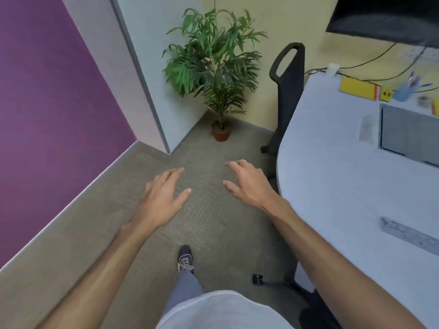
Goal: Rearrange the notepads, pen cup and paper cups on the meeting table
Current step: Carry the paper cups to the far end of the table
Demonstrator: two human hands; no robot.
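Observation:
My left hand [164,198] and my right hand [247,184] hover palm-down over the carpet, fingers apart, holding nothing. Both are left of the white meeting table [332,186]. At the table's far end lies a yellow notepad [357,88] with a red edge. A blue pen cup [403,91] holding purple pens stands to the right of the notepad. A white paper cup [332,68] stands at the far table edge behind the notepad. All three are far from my hands.
A small yellow object [385,95] sits between notepad and pen cup. A grey inset panel [408,131] is set in the tabletop. A black chair [288,91] stands at the table's far left, a potted plant [217,74] in the corner, a purple wall [47,103] on the left.

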